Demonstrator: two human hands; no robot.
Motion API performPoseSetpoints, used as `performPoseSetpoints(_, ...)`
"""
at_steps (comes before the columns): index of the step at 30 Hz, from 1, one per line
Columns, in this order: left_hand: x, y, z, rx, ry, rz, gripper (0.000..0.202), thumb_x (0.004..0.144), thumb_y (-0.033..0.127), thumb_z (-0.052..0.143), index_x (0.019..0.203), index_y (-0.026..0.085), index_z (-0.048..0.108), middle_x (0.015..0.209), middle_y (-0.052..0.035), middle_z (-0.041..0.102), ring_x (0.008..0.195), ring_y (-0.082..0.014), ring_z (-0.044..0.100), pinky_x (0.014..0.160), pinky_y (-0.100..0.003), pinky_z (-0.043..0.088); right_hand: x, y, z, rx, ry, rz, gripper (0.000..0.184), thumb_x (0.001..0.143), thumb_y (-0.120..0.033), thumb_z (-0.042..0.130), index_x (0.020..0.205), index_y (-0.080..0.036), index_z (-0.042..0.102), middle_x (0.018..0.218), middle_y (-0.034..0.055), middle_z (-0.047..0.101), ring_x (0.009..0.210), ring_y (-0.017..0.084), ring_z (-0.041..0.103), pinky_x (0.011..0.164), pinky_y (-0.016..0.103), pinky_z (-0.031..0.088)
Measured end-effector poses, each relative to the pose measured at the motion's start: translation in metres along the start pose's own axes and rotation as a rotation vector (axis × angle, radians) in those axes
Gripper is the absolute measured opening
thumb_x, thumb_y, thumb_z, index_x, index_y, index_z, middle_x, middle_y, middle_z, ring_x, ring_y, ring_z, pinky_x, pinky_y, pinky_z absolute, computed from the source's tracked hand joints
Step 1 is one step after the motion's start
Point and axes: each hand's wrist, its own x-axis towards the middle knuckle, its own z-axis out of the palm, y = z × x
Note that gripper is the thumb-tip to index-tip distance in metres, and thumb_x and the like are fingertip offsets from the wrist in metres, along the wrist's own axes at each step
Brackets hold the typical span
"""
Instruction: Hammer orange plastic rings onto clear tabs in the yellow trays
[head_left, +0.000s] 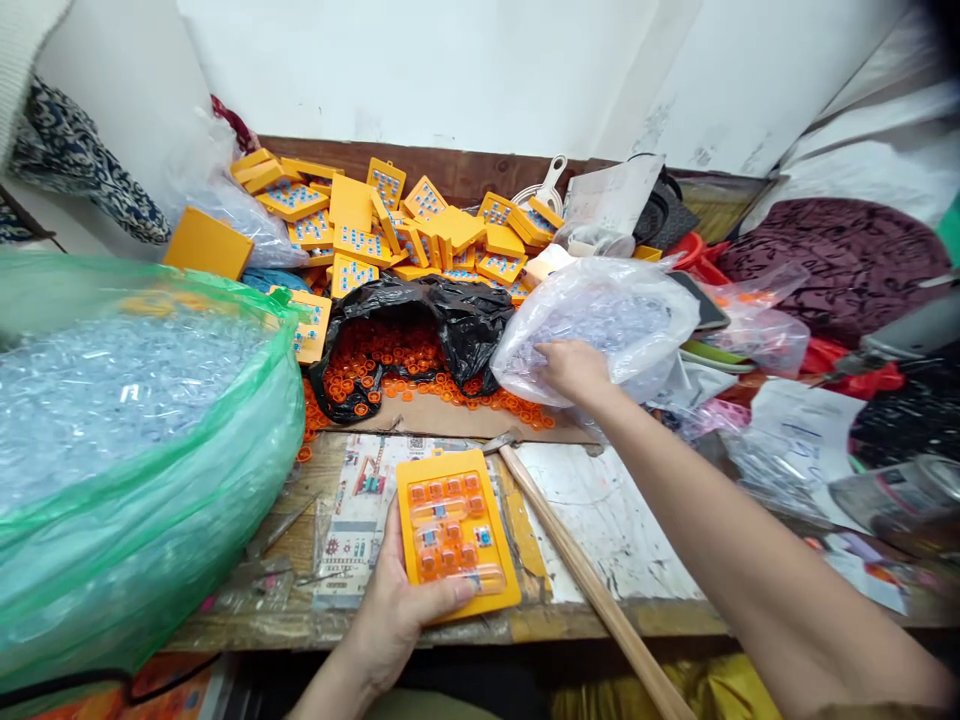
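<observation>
My left hand (pixel 401 600) grips an orange plastic tray (pixel 456 528) with small orange and clear pieces set in its cells, holding it flat on the wooden bench near the front edge. My right hand (pixel 574 368) reaches forward into the mouth of a clear plastic bag (pixel 600 322) full of small clear parts; its fingers are curled inside the bag, and what they hold is hidden. A black bag (pixel 420 330) spilling orange rings lies just left of the clear bag.
A large green bag (pixel 142 450) of clear parts fills the left side. A pile of orange trays (pixel 405 225) lies at the back. A hammer with a long wooden handle (pixel 585 580) lies to the right of the tray. Cluttered bags, papers and cloth cover the right side.
</observation>
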Motion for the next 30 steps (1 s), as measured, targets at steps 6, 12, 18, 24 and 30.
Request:
performPoseSetpoints(6, 0.002, 0.001, -0.001, -0.030, -0.014, -0.026, 0.122, 0.053, 0.010, 0.086, 0.146, 0.020, 0.008, 0.120, -0.0186, 0.066, 0.104, -0.0335, 0.066, 0.090, -0.043, 0.053, -0.002, 0.007, -0.007, 0.073, 0.108, 0.075, 0.028, 0.091, -0.031, 0.058, 0.115, -0.017, 0.059, 0.119, 0.0076, 0.060, 0.102, 0.022, 0.061, 0.087, 0.045, 0.050)
performPoseSetpoints(12, 0.006, -0.001, -0.002, -0.049, -0.013, -0.022, 0.119, 0.053, 0.010, 0.085, 0.146, 0.020, 0.011, 0.124, -0.0191, 0.063, 0.107, -0.0331, 0.064, 0.091, -0.042, 0.053, -0.092, -0.019, -0.024, 0.392, 0.117, -0.100, 0.026, 0.086, -0.028, 0.054, 0.106, -0.016, 0.067, 0.088, 0.0081, 0.063, 0.083, 0.022, 0.062, 0.076, 0.036, 0.051)
performPoseSetpoints(18, 0.004, -0.003, -0.002, -0.023, 0.031, 0.014, 0.119, 0.053, 0.012, 0.086, 0.146, 0.021, 0.011, 0.122, -0.0176, 0.065, 0.105, -0.0320, 0.065, 0.091, -0.042, 0.053, -0.193, -0.040, -0.013, 0.829, -0.232, -0.185, 0.013, 0.078, -0.027, 0.064, 0.087, -0.019, 0.068, 0.073, 0.0025, 0.067, 0.066, 0.016, 0.064, 0.059, 0.025, 0.052)
performPoseSetpoints(24, 0.004, -0.006, -0.002, 0.035, 0.015, 0.036, 0.115, 0.054, 0.012, 0.085, 0.144, 0.019, 0.013, 0.121, -0.0191, 0.064, 0.102, -0.0306, 0.067, 0.090, -0.040, 0.053, -0.208, -0.051, 0.001, 0.939, -0.197, -0.208, 0.026, 0.083, -0.021, 0.059, 0.108, -0.022, 0.068, 0.076, 0.0019, 0.062, 0.071, 0.016, 0.061, 0.068, 0.027, 0.050)
performPoseSetpoints(30, 0.003, -0.008, 0.000, 0.122, 0.067, 0.070, 0.115, 0.051, 0.013, 0.086, 0.142, 0.017, 0.018, 0.119, -0.0179, 0.065, 0.104, -0.0316, 0.066, 0.091, -0.041, 0.052, -0.205, -0.054, 0.000, 0.950, -0.225, -0.346, 0.016, 0.083, -0.018, 0.060, 0.090, -0.024, 0.073, 0.087, 0.0045, 0.061, 0.083, 0.018, 0.062, 0.074, 0.029, 0.050)
